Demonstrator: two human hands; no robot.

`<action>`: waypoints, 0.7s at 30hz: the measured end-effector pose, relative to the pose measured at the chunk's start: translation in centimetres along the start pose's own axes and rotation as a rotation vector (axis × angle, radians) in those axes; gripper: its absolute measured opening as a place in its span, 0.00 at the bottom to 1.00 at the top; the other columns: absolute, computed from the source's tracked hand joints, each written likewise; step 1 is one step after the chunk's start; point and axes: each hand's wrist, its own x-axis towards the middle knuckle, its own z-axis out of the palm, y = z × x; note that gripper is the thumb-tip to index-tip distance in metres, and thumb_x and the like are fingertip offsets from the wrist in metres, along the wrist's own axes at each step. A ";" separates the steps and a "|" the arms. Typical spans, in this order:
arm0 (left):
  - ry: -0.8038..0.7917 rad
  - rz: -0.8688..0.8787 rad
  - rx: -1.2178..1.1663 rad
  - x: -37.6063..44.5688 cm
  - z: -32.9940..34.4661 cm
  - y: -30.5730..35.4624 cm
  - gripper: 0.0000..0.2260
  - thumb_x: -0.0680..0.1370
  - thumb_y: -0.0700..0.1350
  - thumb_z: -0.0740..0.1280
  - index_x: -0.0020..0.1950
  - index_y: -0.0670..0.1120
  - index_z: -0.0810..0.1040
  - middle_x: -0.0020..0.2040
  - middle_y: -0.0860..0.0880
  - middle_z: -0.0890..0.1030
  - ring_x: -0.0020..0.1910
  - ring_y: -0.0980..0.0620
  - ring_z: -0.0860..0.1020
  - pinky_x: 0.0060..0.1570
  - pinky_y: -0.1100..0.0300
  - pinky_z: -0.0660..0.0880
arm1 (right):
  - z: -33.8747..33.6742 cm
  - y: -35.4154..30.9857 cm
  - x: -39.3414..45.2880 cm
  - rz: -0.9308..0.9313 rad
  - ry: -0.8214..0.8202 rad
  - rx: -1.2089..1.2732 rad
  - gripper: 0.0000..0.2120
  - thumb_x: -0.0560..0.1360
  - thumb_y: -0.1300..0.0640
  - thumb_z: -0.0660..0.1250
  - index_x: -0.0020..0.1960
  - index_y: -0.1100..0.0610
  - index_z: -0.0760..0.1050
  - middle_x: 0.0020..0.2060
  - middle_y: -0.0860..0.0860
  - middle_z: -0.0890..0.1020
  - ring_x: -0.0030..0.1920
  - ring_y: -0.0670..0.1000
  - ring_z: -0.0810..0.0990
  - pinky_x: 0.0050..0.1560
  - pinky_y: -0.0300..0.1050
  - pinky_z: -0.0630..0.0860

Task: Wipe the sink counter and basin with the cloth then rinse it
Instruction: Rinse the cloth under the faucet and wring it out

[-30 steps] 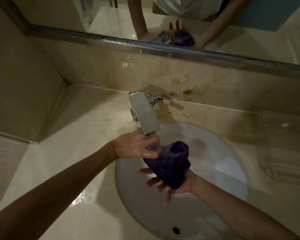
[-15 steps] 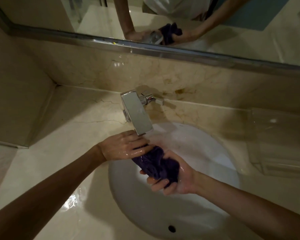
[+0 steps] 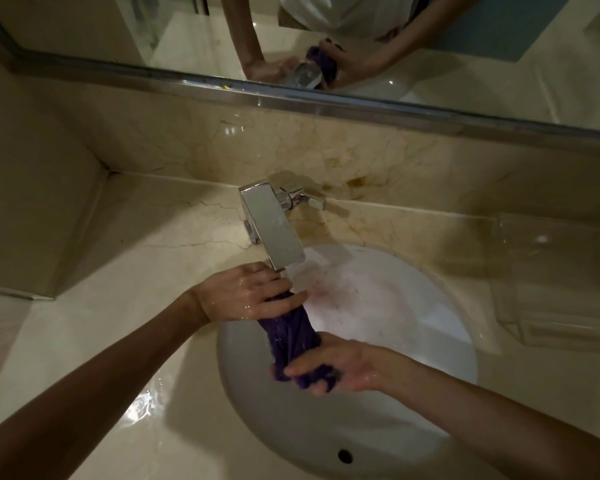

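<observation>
A wet purple cloth is stretched into a twisted roll over the left part of the white oval basin. My left hand grips its upper end just under the spout of the chrome tap. My right hand grips its lower end, fingers wrapped around the bunched fabric. Both hands are wet. The beige marble counter surrounds the basin, with a shiny wet patch near my left forearm.
A clear plastic tray sits on the counter at the right. The tap's lever points right. A mirror with a metal frame runs along the back wall. A side wall closes off the left. The overflow hole lies at the basin's near edge.
The cloth was draped loosely over my right palm; both hands have since closed on it and pulled it out into a twisted roll. My right hand has shifted lower in the basin.
</observation>
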 end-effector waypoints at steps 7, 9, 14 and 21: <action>-0.251 -0.372 -0.059 0.6 1.3 3.7 0.37 0.62 0.49 0.80 0.67 0.43 0.70 0.48 0.41 0.82 0.36 0.44 0.82 0.29 0.54 0.80 | -1.4 -2.7 -0.5 0.038 0.492 -0.836 0.12 0.65 0.63 0.76 0.45 0.58 0.76 0.31 0.50 0.81 0.30 0.50 0.78 0.34 0.46 0.78; -0.471 -0.647 -0.131 2.8 1.1 5.1 0.34 0.63 0.50 0.80 0.65 0.45 0.71 0.50 0.42 0.82 0.37 0.43 0.83 0.33 0.54 0.81 | -2.3 -3.4 -0.1 -0.010 0.661 -1.216 0.13 0.67 0.58 0.75 0.49 0.57 0.77 0.32 0.49 0.81 0.32 0.52 0.81 0.35 0.48 0.81; -0.744 -1.141 -0.347 5.7 1.5 7.7 0.18 0.74 0.49 0.70 0.62 0.46 0.74 0.47 0.49 0.81 0.45 0.49 0.82 0.48 0.56 0.80 | -3.4 -4.8 1.6 -0.152 0.677 -1.949 0.10 0.78 0.47 0.67 0.54 0.52 0.76 0.36 0.49 0.75 0.38 0.55 0.81 0.37 0.46 0.73; -0.552 -1.703 -1.180 6.6 2.0 10.2 0.11 0.69 0.34 0.73 0.47 0.45 0.76 0.38 0.48 0.78 0.34 0.54 0.78 0.32 0.65 0.76 | -3.8 -7.7 1.3 -0.327 0.224 -2.359 0.12 0.78 0.53 0.68 0.59 0.56 0.74 0.41 0.52 0.82 0.37 0.52 0.76 0.40 0.46 0.74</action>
